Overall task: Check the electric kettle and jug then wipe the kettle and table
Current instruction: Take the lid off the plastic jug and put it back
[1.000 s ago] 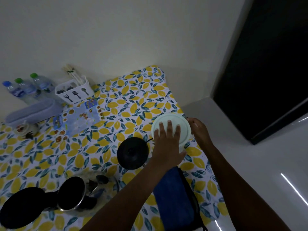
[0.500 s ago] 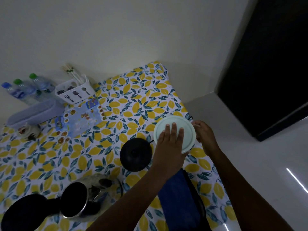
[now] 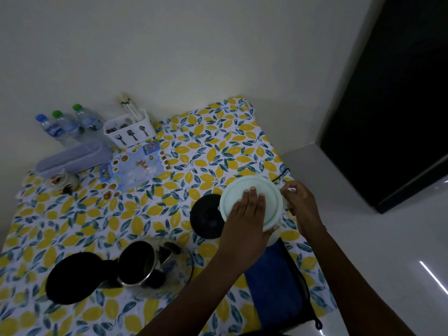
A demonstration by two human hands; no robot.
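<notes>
A jug with a pale green round lid [image 3: 269, 192] stands near the table's right edge. My left hand [image 3: 247, 219] lies flat on the lid, fingers together. My right hand [image 3: 300, 204] grips the jug's handle at its right side. The steel electric kettle [image 3: 141, 263] stands at the front left with its black lid [image 3: 72, 277] flipped open. Its round black base [image 3: 206, 217] sits just left of the jug. A folded blue cloth [image 3: 271, 284] lies at the table's near right edge, partly under my left forearm.
The table [image 3: 145, 214] has a lemon-print cover. At the back left stand three water bottles [image 3: 68, 127], a white cutlery holder [image 3: 129, 132], a long grey-blue case [image 3: 72, 156], a printed leaflet [image 3: 133, 168] and a small ornament [image 3: 60, 180]. A dark cabinet [image 3: 400, 93] rises at right.
The view has shifted a little; the jug now sits slightly closer to me. My left hand stays pressed on the lid and my right hand stays at the handle.
</notes>
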